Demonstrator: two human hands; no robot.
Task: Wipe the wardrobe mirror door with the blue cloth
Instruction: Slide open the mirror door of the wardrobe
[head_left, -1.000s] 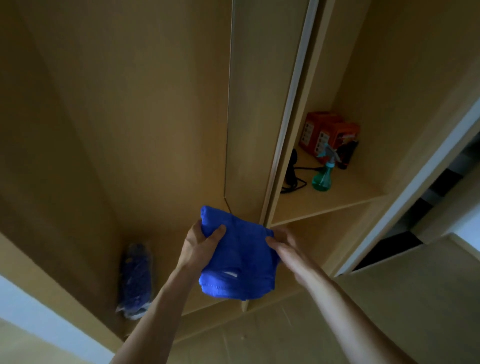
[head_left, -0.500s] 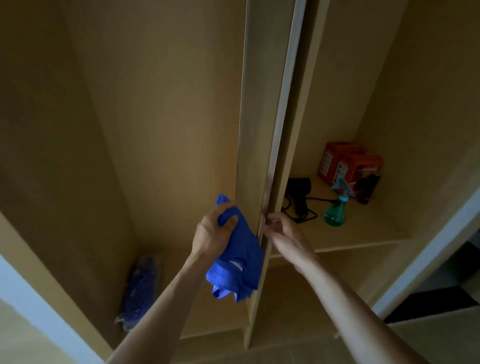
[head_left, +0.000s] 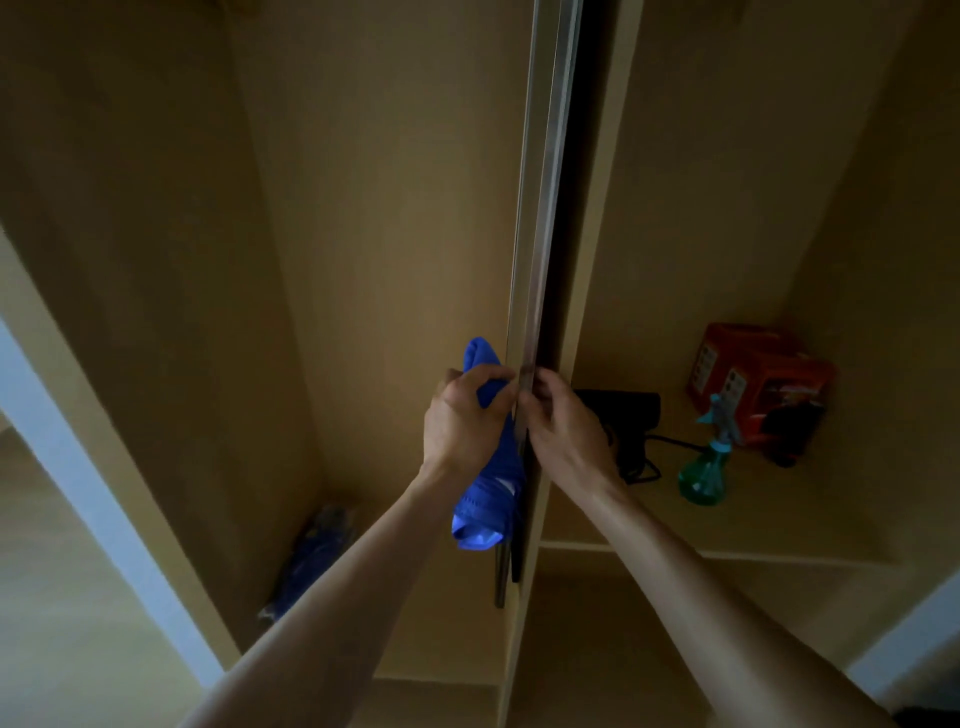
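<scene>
1. The blue cloth (head_left: 485, 483) is gripped, bunched, in the left hand (head_left: 460, 415), touching the edge of the wardrobe mirror door (head_left: 543, 208).
2. That edge is pinched by the curled right hand (head_left: 563, 426).
3. The door is seen edge-on and upright between the hands, so the mirrored face cannot be told.

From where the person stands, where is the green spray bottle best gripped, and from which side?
The spray bottle stands upright on the shelf, red boxes close behind it: probably grip its narrow neck under the trigger head, coming from the front.
</scene>
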